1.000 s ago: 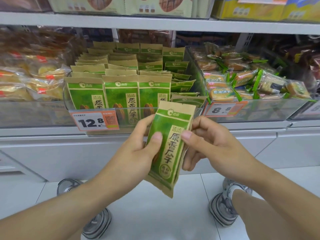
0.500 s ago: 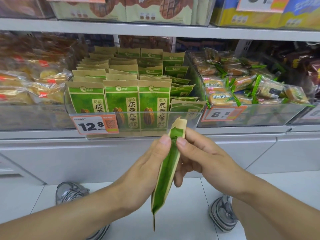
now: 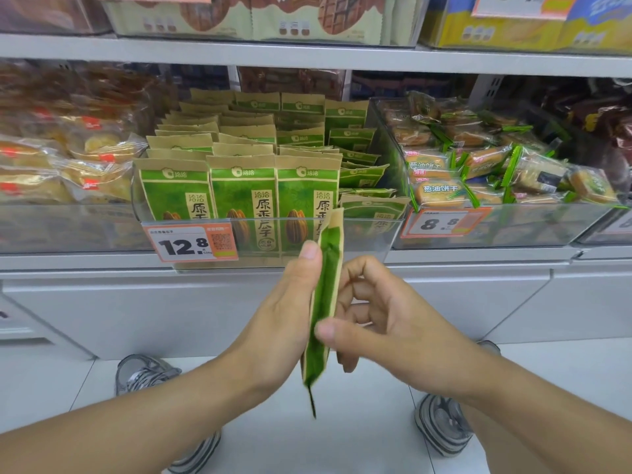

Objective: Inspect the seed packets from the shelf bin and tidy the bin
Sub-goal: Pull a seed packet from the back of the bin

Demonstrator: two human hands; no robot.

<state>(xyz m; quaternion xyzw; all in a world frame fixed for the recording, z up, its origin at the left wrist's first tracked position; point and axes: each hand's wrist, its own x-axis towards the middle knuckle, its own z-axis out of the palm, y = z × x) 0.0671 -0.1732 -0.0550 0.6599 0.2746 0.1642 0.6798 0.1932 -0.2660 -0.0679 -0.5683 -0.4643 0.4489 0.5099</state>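
Seed packet before bin — between hands.

The bin is packed with upright seed packets along its front wall; lower room is seen only at the right front corner, over flat-lying packets; overhead reach is limited by the upper shelf.

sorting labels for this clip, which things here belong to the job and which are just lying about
Job: seed packet held edge-on by left hand and right hand; packets in the clear bin.

Lying about: biscuit packs, bread bags, price tag, boxes above.
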